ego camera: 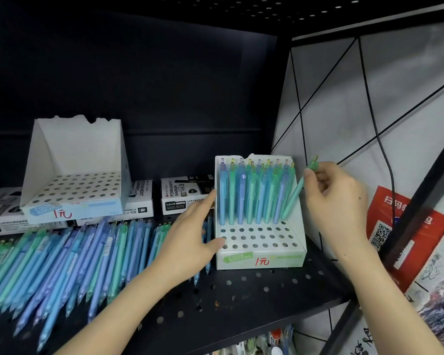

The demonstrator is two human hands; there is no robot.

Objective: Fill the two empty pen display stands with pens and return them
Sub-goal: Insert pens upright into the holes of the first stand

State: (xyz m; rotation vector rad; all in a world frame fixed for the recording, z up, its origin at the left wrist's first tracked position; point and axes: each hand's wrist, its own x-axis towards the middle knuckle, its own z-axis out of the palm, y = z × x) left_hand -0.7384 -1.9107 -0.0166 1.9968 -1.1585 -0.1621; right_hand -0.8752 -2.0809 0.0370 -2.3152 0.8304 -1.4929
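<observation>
A white pen display stand (pixel 260 258) sits on the black perforated shelf, its back rows holding several blue and green pens and its front rows of holes bare. My left hand (pixel 190 234) touches the stand's left wall with fingers spread. My right hand (pixel 336 198) pinches the top of a green pen (pixel 294 196), whose tip sits tilted at a hole on the stand's right side. A second white stand (pixel 73 170) at the back left holds no pens. Many loose blue and green pens (pixel 62 257) lie on the shelf at left.
Boxes of permanent markers (pixel 182 193) lie behind and under the second stand. The black shelf (pixel 241 298) has a front edge near my forearms. A black frame post (pixel 415 201), a hanging cable and a red poster (pixel 400 226) stand at right.
</observation>
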